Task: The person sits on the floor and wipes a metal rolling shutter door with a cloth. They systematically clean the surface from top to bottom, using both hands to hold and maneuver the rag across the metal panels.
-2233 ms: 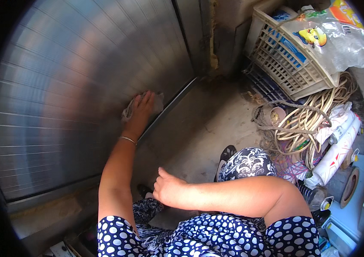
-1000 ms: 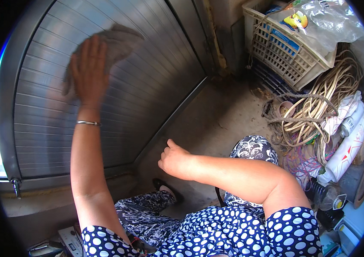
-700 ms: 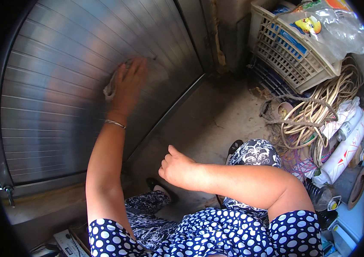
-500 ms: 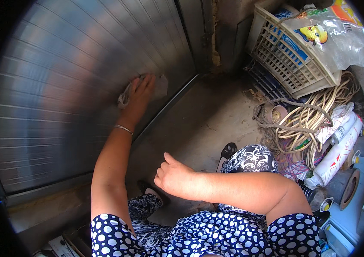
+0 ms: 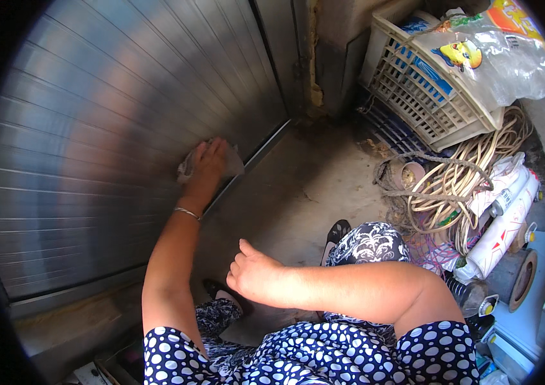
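Observation:
My left hand [image 5: 211, 160] presses a pale, crumpled cloth [image 5: 233, 164] flat against a ribbed metal door [image 5: 93, 179], low down near its bottom edge. Cloth shows on both sides of the fingers, which lie over it; the part under the palm is hidden. A thin bracelet [image 5: 188, 212] circles that wrist. In front of my body, the right forearm lies bent across, and my right hand [image 5: 253, 274] is curled in a loose fist with the thumb up. Nothing shows in it, and it touches neither the door nor the cloth.
On the right stands a cream plastic crate [image 5: 426, 90] with a clear plastic bag [image 5: 516, 58] over it. Below it lie a coiled pale cable [image 5: 455, 186], a white roll [image 5: 500, 228] and a round metal part [image 5: 520, 280]. Concrete floor [image 5: 298, 186] runs along the door.
My left hand has slid the cloth down the door, closer to its bottom edge. My right hand stays curled in nearly the same place. The whole view has shifted slightly.

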`<state>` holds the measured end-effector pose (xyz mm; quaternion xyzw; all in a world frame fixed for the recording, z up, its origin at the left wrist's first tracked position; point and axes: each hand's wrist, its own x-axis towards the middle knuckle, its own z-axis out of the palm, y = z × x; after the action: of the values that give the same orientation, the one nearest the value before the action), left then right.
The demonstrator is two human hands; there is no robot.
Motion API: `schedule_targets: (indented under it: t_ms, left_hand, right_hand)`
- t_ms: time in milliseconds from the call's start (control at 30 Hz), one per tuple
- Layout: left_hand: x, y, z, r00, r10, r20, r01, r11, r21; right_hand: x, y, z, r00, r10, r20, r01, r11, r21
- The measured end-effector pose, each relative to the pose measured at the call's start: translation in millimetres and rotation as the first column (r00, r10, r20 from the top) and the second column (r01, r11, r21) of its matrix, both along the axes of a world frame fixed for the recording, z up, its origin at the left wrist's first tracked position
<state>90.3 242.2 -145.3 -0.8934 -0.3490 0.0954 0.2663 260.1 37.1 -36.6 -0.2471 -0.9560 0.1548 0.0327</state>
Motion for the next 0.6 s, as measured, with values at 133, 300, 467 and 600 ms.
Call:
schedule_targets:
  t_ms: [133,300,467,600]
  left_hand:
    - [3.0,-8.4,91.8,0.996,-0.001,0.093,-0.012,0.99,0.14]
    - [10.1,-7.3,208.5,0.986,0.131,0.105,-0.164,0.894,0.418]
    - [-6.0,4.7,324.4,0.966,-0.05,0.253,-0.154,0.674,0.723]
    - [3.0,13.6,361.4,0.908,-0.193,0.372,-0.184,0.613,0.769]
  right_hand:
    - [2.5,6.5,3.2,1.0,-0.005,0.011,0.005,1.0,0.007]
    - [4.5,14.9,2.9,0.998,-0.035,0.045,0.033,0.999,0.031]
    - [2.0,16.1,-0.2,0.998,-0.041,0.049,0.038,0.997,0.061]
    - [0.1,14.2,-1.8,0.999,-0.041,0.024,0.04,0.998,0.047]
